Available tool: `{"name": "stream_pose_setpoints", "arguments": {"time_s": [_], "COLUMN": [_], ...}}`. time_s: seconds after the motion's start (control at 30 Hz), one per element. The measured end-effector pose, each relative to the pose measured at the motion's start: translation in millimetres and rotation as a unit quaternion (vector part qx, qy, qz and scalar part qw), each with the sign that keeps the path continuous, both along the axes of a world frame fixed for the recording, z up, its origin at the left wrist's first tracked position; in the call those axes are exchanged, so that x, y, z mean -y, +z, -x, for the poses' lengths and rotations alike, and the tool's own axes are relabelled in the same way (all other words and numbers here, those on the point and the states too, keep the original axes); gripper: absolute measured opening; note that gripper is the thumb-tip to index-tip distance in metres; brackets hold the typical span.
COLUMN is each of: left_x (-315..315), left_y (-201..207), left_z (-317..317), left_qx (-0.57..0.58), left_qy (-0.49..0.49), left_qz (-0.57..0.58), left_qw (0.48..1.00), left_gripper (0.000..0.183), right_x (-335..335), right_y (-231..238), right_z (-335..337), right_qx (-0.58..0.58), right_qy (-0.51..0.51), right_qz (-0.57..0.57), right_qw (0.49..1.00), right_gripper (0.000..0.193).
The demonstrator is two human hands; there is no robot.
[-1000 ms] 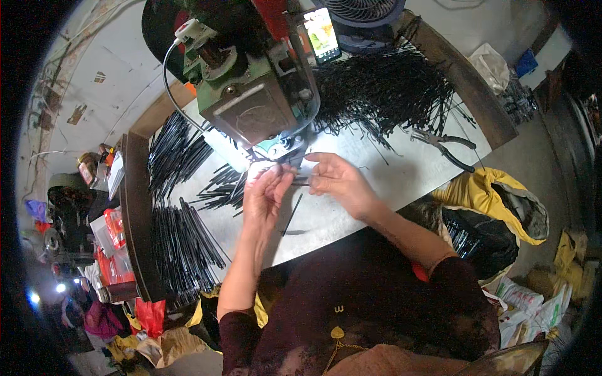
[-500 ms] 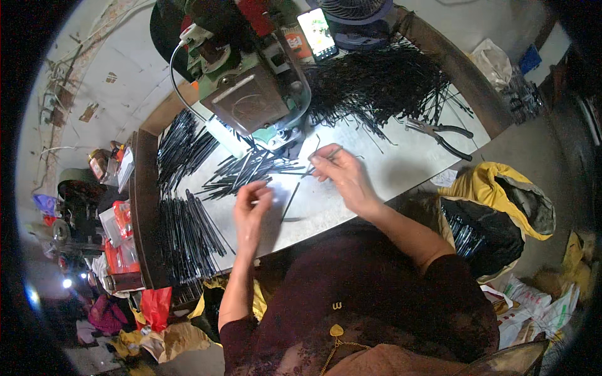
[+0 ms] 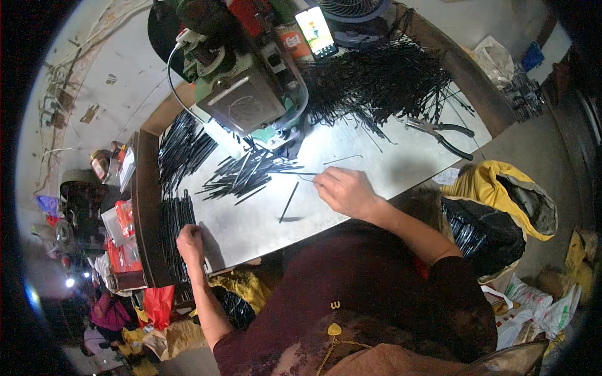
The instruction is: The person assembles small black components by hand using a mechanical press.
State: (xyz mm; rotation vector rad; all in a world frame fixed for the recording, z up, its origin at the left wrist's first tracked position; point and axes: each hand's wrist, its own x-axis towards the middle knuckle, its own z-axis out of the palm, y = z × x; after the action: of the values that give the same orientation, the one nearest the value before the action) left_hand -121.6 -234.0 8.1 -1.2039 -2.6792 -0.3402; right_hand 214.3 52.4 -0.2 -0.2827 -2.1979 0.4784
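A lit phone (image 3: 316, 32) is seen beside a round fan (image 3: 360, 17), a red bag (image 3: 159, 306) is found at lower left, and a whitish bag (image 3: 493, 61) is placed near a blue object (image 3: 532, 56).

Top (image 3: 351, 269): was dark maroon, with patterned lace (image 3: 290, 344).
Sleeves (image 3: 446, 276): ended near the elbows.
Pendant (image 3: 334, 329): was heart-shaped, gold-coloured, on a fine chain (image 3: 352, 343).
Ornament (image 3: 335, 305): was small, pronged and gold-coloured.

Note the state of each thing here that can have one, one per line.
Right hand: closed on a thin black strip
Left hand: curled at the left-front pile of black strips, grip unclear
Pliers: lying spread open
Phone: lit
Fan: cannot tell if running
Yellow bag: gaping open
Rear heap of black strips: tangled
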Motion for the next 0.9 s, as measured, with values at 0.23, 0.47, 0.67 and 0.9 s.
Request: {"name": "stream_pose_setpoints", "arguments": {"time_s": [0.23, 0.47, 0.67, 0.9], "left_x": [-126, -217, -229, -215], "left_y": [32, -9, -9, -17], "left_z": [11, 58, 51, 67], "left_qx": [0.027, -0.085, -0.105, -0.056], "left_qy": [-0.096, -0.127, -0.104, -0.119], "left_qz": [-0.144, -0.09, -0.042, -0.162], "left_qw": [0.985, 0.984, 0.988, 0.978], "left_gripper": [0.013, 0.019, 0.019, 0.01], "right_x": [-7, -5, -7, -7], "right_y": [-16, -12, -16, -14], "right_z": [5, 8, 9, 9], "right_qx": [0.0, -0.004, -0.003, -0.001], "right_qy": [-0.008, -0.034, -0.05, -0.051], "right_qz": [0.007, 0.045, 0.067, 0.097], "right_qw": [1.0, 0.998, 0.997, 0.994], "right_gripper": [0.007, 0.008, 0.008, 0.008]}}
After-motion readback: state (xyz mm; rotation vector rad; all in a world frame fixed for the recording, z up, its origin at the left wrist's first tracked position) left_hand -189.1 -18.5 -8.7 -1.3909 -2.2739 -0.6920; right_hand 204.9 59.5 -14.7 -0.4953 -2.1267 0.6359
